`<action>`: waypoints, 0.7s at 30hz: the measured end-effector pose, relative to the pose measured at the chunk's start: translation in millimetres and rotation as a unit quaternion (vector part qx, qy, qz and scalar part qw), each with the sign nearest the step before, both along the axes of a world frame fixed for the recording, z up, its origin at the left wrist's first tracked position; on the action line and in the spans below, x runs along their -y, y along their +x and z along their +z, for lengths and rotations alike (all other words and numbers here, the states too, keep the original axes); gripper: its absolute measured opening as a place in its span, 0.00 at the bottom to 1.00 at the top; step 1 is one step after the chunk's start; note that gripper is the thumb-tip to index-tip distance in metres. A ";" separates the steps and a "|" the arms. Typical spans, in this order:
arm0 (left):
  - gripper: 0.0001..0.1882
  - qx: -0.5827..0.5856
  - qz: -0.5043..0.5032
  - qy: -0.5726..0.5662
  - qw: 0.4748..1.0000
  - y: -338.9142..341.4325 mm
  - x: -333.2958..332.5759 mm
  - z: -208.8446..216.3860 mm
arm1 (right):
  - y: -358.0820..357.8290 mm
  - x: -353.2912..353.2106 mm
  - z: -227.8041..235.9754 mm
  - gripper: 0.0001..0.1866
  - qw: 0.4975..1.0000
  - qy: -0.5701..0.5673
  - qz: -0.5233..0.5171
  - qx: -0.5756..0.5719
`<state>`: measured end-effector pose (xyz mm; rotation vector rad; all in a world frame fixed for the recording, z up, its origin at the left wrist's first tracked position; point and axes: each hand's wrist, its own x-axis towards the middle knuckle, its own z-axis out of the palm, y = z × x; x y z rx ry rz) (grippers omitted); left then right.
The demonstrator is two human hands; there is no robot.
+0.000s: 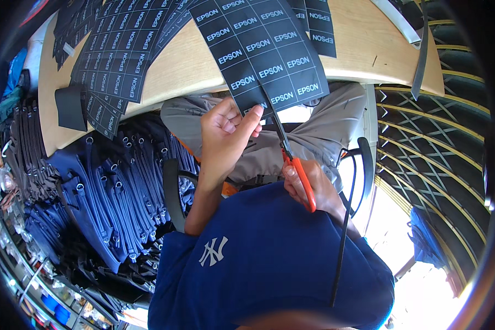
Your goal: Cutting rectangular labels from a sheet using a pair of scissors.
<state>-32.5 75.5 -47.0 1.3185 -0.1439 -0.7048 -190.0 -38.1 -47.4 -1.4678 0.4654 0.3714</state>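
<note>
There are two hands (230, 131) (312, 180), one table (363, 60), one pair of scissors (301, 179), several printed sheets (278, 58).

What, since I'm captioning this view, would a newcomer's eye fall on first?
Probably the orange-handled scissors in the right grip near the centre, their blades at the dark printed sheet whose near corner the left grip holds. Next come the navy straps with metal rings at the picture's left.
</note>
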 end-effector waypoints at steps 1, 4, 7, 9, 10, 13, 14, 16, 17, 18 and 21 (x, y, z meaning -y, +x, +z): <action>0.06 0.004 0.004 0.010 1.000 0.1 1.5 0.9 | 0.3 0.3 1.0 0.18 1.000 -0.007 0.003 0.000; 0.07 -0.001 0.048 0.018 0.999 -1.1 8.1 2.2 | 0.5 0.5 3.4 0.17 1.000 -0.011 0.009 -0.004; 0.08 0.030 0.058 0.070 0.995 0.5 4.8 -5.9 | 2.2 1.9 7.0 0.16 1.000 -0.008 0.018 -0.007; 0.09 0.045 0.056 0.059 0.996 0.9 3.7 -9.9 | 2.0 2.1 6.5 0.16 1.000 -0.006 0.026 -0.005; 0.09 0.059 0.050 0.045 0.996 1.2 3.8 -10.5 | 0.5 1.4 5.4 0.17 0.999 -0.005 0.027 0.022; 0.09 0.059 0.064 0.043 0.995 -1.9 8.9 -5.9 | -2.0 1.1 1.9 0.21 0.997 0.017 0.031 0.062; 0.09 0.059 0.063 0.043 0.995 -3.8 10.0 -4.6 | -2.8 1.1 0.3 0.24 0.996 0.037 0.033 0.075; 0.08 0.040 0.051 0.049 0.997 -7.7 11.2 -1.7 | -3.8 1.8 -3.5 0.27 0.995 0.043 0.033 0.085; 0.08 0.040 0.051 0.049 0.997 -9.1 11.5 -2.2 | -3.8 2.2 -4.1 0.30 0.994 0.049 0.034 0.095; 0.08 0.042 0.048 0.042 0.997 -10.5 11.4 -3.8 | -3.1 2.1 -3.2 0.30 0.994 0.049 0.033 0.094; 0.07 0.046 0.049 0.044 0.997 -11.9 12.4 -3.6 | -1.9 2.3 -3.2 0.32 0.993 0.045 0.027 0.106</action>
